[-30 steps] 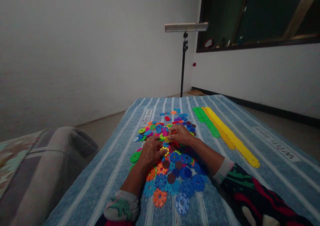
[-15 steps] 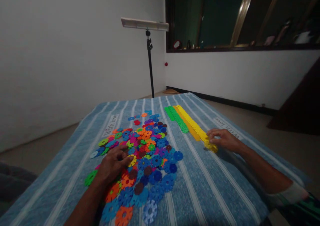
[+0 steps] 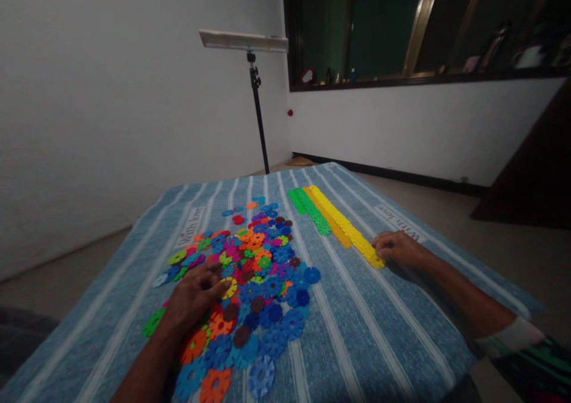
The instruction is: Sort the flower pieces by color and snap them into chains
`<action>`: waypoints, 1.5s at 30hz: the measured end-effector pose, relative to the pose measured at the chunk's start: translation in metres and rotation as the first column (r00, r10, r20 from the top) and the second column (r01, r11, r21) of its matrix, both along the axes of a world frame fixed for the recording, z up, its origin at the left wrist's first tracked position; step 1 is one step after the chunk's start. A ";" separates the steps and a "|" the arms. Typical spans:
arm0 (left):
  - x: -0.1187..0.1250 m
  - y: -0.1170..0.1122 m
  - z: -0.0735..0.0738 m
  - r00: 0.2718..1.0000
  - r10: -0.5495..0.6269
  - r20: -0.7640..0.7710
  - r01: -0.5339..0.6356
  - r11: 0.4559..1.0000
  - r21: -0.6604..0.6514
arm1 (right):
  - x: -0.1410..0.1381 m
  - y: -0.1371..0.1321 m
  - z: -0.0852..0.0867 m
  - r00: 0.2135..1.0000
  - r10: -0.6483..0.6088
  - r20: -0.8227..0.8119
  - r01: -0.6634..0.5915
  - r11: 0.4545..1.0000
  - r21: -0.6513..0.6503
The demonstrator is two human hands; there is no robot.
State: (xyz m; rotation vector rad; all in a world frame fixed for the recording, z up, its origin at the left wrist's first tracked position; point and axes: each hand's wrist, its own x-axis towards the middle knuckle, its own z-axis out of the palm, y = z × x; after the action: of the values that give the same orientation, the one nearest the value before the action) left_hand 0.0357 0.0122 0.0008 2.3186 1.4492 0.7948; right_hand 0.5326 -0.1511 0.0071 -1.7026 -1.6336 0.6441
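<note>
Along the near end of the yellow row, the right hand rests apart from the left.

One second ago both hands met over the heap of notched discs; since then the right hand has gone across the striped blue cloth to the row, so heap and row now have one hand each. Its fingers are bunched together at the row's edge (whether a disc is pinched between them, I cannot tell). The left hand lies curled on the heap's left side, thumb at a yellow notched disc; its grip is unclear. Green rows and an amber row lie left of the yellow one.
</note>
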 end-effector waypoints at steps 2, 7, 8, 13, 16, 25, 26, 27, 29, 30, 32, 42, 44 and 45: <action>0.001 -0.001 0.001 1.000 0.011 -0.001 -0.011 1.000 0.008 | 0.001 0.001 -0.002 1.000 -0.016 0.014 0.016 1.000 0.013; 0.003 -0.003 0.004 1.000 0.006 -0.007 -0.007 1.000 -0.007 | -0.007 0.003 0.000 0.989 -0.138 0.052 0.132 0.986 0.102; 0.004 -0.004 0.005 1.000 0.007 -0.004 -0.007 1.000 -0.006 | -0.012 0.003 0.002 0.989 -0.142 0.052 0.135 0.984 0.116; 0.005 -0.007 0.012 1.000 -0.018 0.010 0.018 1.000 0.000 | -0.063 0.013 0.012 1.000 -0.005 0.031 -0.001 0.982 0.190; 0.009 -0.013 0.018 0.998 -0.057 0.036 0.056 0.998 0.023 | -0.111 0.024 0.014 0.988 0.134 0.076 -0.149 0.956 0.254; 0.039 -0.041 0.027 0.973 -0.214 0.091 0.209 0.976 0.059 | -0.238 0.063 0.011 0.929 0.287 0.234 -0.345 0.902 0.261; 0.042 -0.044 0.027 0.967 -0.236 0.096 0.230 0.971 0.071 | -0.244 0.065 0.011 0.929 0.288 0.231 -0.344 0.904 0.256; 0.044 -0.045 0.027 0.961 -0.257 0.102 0.248 0.965 0.088 | -0.248 0.066 0.012 0.929 0.294 0.223 -0.346 0.905 0.249; 0.047 -0.048 0.028 0.951 -0.290 0.107 0.277 0.953 0.120 | -0.252 0.067 0.011 0.931 0.309 0.193 -0.349 0.908 0.231; 0.048 -0.049 0.027 0.947 -0.303 0.108 0.289 0.949 0.130 | -0.252 0.067 0.011 0.933 0.315 0.172 -0.349 0.911 0.221; 0.050 -0.051 0.027 0.940 -0.321 0.113 0.305 0.942 0.143 | -0.251 0.066 0.009 0.938 0.321 0.133 -0.343 0.916 0.205; 0.059 -0.055 0.019 0.944 -0.297 0.142 0.292 0.955 0.059 | -0.204 0.048 0.013 0.951 0.308 0.017 -0.304 0.926 0.223; 0.058 -0.054 0.021 0.951 -0.267 0.153 0.261 0.964 0.058 | -0.173 0.037 0.013 0.972 0.233 -0.015 -0.222 0.943 0.246; 0.057 -0.053 0.021 0.953 -0.256 0.159 0.250 0.966 0.060 | -0.155 0.030 0.011 0.983 0.183 -0.022 -0.171 0.949 0.264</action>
State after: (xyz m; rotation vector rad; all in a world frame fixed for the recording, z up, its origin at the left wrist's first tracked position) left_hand 0.0925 -0.0406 0.0220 2.3410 1.0495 0.9214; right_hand 0.3776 -0.1209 0.0182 -1.3547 -1.7663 0.5209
